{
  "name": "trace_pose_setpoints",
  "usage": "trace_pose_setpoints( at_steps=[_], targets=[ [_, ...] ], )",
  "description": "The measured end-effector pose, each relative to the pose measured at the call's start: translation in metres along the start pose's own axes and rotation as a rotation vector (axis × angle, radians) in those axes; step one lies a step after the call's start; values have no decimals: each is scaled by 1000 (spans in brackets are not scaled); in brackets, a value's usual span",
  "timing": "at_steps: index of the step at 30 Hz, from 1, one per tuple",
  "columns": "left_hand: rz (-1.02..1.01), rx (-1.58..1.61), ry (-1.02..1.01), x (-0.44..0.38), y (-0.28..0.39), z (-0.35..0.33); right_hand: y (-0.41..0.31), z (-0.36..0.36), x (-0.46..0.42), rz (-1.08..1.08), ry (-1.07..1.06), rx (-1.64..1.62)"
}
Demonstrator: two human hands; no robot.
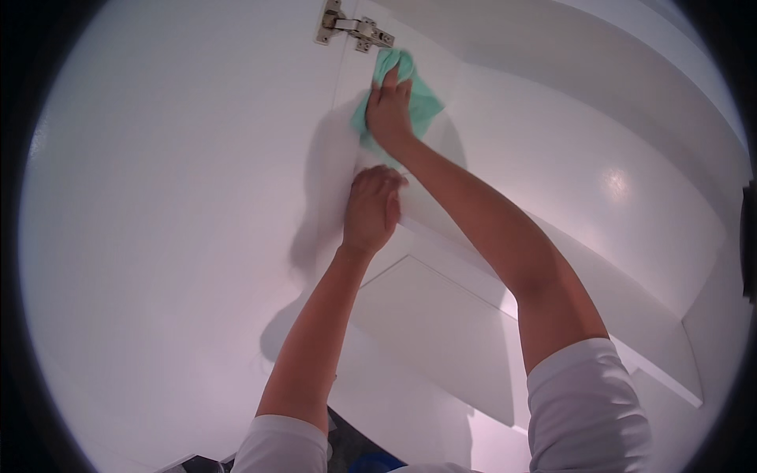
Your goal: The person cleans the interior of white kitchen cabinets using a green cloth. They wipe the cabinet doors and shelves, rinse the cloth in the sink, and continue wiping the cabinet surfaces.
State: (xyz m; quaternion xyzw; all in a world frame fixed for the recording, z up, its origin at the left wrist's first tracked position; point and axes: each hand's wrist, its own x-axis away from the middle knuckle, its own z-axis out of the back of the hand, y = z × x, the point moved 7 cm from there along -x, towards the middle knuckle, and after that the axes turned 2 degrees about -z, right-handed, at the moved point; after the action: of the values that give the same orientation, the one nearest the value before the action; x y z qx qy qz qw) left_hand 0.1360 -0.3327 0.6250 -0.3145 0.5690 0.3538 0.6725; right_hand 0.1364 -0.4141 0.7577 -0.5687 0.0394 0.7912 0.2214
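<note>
My right hand [390, 118] presses a thin green cloth [424, 103] against the white inner side panel of a cabinet. The cloth is bunched about the fingers and spreads out beneath the palm. Just above it, a metal concealed hinge [358, 28] joins the open cabinet door [195, 195] to the side panel. Lower down, my left hand [372, 207] is at the front corner of a white shelf [615, 295], fingers bent and slightly blurred. Whether those fingers grip the shelf edge is hard to see.
The white door fills the left side. Beyond the shelf is the cabinet's back wall [573, 142]. Beneath the shelf, a flat white panel [443, 331] with a visible seam lies under my arms. A blue object [375, 462] rests on the dark floor [349, 440] at the bottom.
</note>
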Motion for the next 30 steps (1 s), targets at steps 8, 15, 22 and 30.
trace_pose_setpoints(
  at_steps=[8, 15, 22, 30],
  targets=[
    [571, 198, -309, 241, 106, -18, 101, -78, 114, -360, -1029, 666],
    [1494, 374, -683, 599, 209, 117, 4, 25, 139, -250, -819, 752],
    [1594, 375, -1003, 618, 233, 145, 8, 219, 234, -114, -544, 911],
    [1290, 395, -1020, 521, 226, 140, -35, 531, 363, -350, -209, 1499]
  ],
)
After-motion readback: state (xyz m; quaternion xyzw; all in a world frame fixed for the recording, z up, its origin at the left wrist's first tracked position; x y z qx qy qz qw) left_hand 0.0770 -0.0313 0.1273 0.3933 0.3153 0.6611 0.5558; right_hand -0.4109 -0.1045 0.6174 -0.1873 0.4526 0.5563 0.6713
